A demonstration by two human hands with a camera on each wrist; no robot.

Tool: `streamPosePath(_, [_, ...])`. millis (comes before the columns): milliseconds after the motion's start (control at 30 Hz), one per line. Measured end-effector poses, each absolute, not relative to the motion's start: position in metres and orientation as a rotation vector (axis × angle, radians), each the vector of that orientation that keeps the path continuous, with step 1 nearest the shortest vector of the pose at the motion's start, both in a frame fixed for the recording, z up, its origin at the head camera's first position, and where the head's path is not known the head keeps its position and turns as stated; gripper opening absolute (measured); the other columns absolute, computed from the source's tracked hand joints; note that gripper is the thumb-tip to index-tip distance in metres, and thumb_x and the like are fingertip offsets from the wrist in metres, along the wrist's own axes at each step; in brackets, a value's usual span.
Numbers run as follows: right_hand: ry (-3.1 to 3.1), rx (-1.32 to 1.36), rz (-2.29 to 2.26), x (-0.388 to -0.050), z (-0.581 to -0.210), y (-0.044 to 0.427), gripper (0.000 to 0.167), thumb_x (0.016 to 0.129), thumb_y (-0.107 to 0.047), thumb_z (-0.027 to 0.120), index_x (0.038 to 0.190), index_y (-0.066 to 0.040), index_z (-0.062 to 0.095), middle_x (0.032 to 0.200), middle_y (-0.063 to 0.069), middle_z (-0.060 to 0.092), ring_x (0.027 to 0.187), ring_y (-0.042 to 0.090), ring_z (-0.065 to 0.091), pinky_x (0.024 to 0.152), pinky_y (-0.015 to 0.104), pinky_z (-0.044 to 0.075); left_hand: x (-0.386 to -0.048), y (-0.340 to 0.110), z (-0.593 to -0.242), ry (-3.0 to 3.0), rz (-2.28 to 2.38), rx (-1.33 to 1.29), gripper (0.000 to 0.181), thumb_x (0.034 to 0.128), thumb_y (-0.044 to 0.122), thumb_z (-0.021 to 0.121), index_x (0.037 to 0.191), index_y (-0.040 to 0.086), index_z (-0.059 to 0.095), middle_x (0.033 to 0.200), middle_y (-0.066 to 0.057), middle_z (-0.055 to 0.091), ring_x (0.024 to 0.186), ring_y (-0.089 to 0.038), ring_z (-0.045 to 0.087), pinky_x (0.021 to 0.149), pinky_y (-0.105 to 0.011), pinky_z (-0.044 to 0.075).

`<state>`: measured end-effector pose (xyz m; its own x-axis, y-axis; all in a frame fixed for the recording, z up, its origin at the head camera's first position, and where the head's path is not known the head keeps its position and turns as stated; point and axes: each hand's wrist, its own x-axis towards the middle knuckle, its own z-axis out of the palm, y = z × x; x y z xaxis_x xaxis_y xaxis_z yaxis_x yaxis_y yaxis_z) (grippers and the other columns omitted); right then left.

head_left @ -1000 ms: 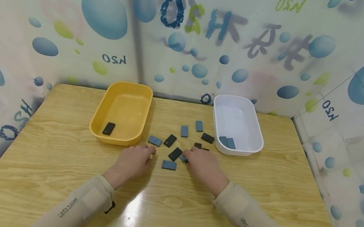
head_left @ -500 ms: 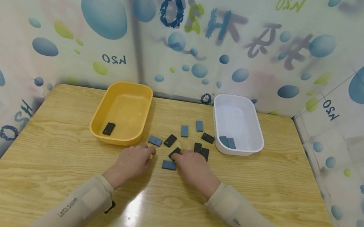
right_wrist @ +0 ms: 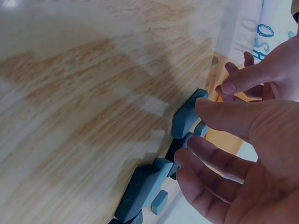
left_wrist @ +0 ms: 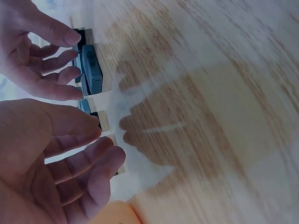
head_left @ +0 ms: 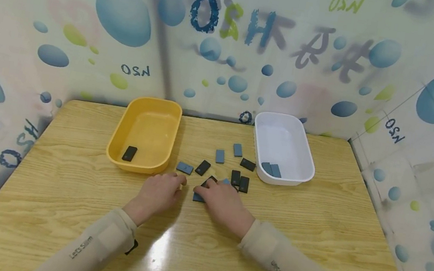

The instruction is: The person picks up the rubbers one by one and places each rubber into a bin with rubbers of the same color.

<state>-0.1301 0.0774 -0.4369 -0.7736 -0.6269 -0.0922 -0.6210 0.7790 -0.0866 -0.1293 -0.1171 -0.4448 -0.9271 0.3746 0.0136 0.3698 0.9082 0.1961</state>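
My right hand point(head_left: 226, 203) is over the near side of a scatter of small flat rectangular blocks. Its thumb is at a blue block point(head_left: 198, 198) and its fingers reach a black block point(head_left: 211, 180); both are partly hidden. In the right wrist view, the thumb lies against or very near the blue block point(right_wrist: 187, 116), with the fingers loosely bent and a gap between. My left hand point(head_left: 157, 192) rests beside the yellow tray point(head_left: 112, 150), fingers loosely curled with nothing in them. Another blue block point(head_left: 185, 168) lies just beyond its fingertips.
One black block point(head_left: 130, 153) lies in the yellow tray. A white tray point(head_left: 308, 174) at the right holds blue blocks point(head_left: 275, 170). Between the trays are more black blocks point(head_left: 243, 185) and blue blocks point(head_left: 220, 156). A patterned wall point(head_left: 225, 80) stands behind the table point(head_left: 334, 230).
My right hand has moved left and slightly nearer, from the black blocks at the right to the near blue block, uncovering blocks behind it. My left hand has stayed put.
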Motion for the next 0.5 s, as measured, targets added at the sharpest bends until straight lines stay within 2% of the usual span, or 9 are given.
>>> streamPosePath(200, [2.879,-1.051,-0.040,-0.1284,-0.4397,0.0747,0.030,0.098,-0.016,0.055,0.125,-0.027,0.062,0.109,0.004,0.063,0.082,0.020,0.063,0.064,0.034,0.054,-0.1288,-0.1167,-0.4451,3.053,0.304,0.595,0.015,0.0866,0.011,0.068,0.101,0.013,0.068,0.088,-0.009,0.069,0.063,-0.025,0.063,0.047,-0.036,0.045])
streamPosePath(500, [2.854,-1.067,0.005,-0.1278,-0.4418,0.0701,0.028,0.098,-0.014,0.055,0.121,-0.027,0.065,0.107,0.001,0.059,0.080,0.019,0.059,0.063,0.031,0.052,-0.1281,-0.1162,-0.4459,3.064,0.308,0.598,0.015,0.0864,0.011,0.068,0.102,0.013,0.068,0.086,-0.008,0.068,0.063,-0.028,0.063,0.048,-0.038,0.046])
